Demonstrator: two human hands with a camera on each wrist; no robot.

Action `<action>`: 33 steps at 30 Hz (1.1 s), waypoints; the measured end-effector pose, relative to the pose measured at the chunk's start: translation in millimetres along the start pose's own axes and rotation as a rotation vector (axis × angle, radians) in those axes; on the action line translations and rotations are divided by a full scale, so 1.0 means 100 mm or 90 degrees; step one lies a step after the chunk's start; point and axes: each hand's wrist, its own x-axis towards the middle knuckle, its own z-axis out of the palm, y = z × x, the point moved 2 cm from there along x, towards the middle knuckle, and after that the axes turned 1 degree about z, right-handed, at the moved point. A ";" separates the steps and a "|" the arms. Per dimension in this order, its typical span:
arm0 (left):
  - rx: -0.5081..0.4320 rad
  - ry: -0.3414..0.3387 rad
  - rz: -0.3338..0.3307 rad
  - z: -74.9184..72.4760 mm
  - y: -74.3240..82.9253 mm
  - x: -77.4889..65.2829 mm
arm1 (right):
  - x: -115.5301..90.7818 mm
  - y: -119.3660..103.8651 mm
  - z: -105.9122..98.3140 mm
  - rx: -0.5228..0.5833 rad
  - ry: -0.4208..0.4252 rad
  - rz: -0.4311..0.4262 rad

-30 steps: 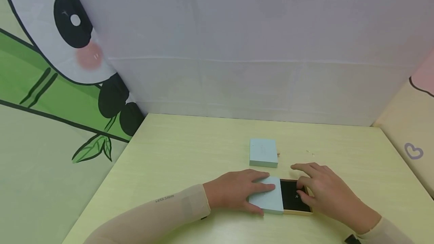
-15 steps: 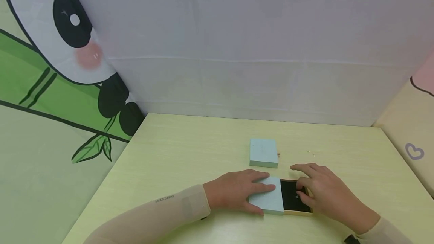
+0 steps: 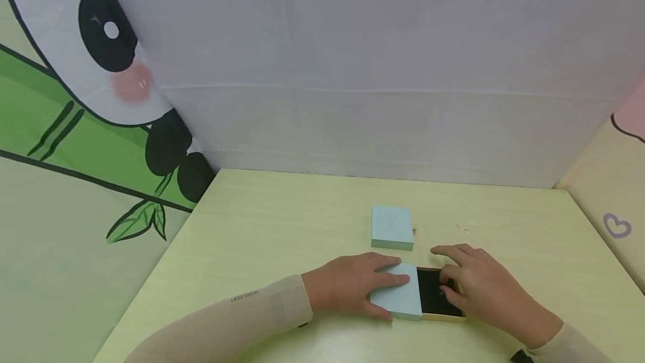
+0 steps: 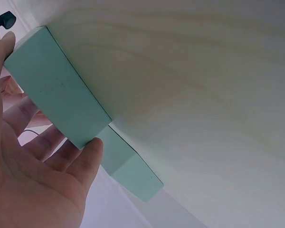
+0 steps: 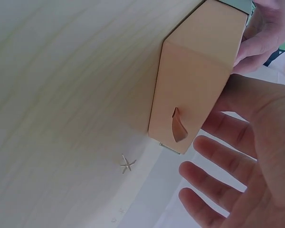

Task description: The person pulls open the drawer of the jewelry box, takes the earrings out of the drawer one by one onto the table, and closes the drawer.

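Note:
A light blue drawer box (image 3: 403,301) stands on the table with its tray (image 3: 439,318), black inside, pulled out to the right. My left hand (image 3: 353,282) grips the box's sleeve across the top, its thumb at the near edge and other fingers spread to the far corner. Over the tray bends my right hand (image 3: 484,290), thumb and index fingertips close together inside it; the other fingers stretch beyond the rim. A small pale star (image 3: 441,293) shows right at the thumb tip. I cannot tell whether the fingertips pinch it. In the right wrist view, a leather-like pull tab (image 5: 179,126) hangs on the tray's front.
A second light blue box (image 3: 392,227) stands behind the first, a small tab at its right side. Farther back lie a few tiny pieces (image 3: 462,227) on the pale wooden table (image 3: 282,212); in the right wrist view one is star-shaped (image 5: 127,164). White cloth (image 3: 373,71) hangs behind.
The right hand has shifted very slightly left, and the star at its thumb tip shows a little less. The left hand and both boxes have stayed put.

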 end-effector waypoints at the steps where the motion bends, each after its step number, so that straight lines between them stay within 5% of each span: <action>1: 0.001 0.001 0.001 0.00 0.00 0.00 | 0.00 0.00 0.00 -0.001 0.000 -0.001; 33: -0.016 0.000 0.000 -0.02 0.01 -0.01 | -0.01 -0.04 -0.01 0.005 0.006 -0.022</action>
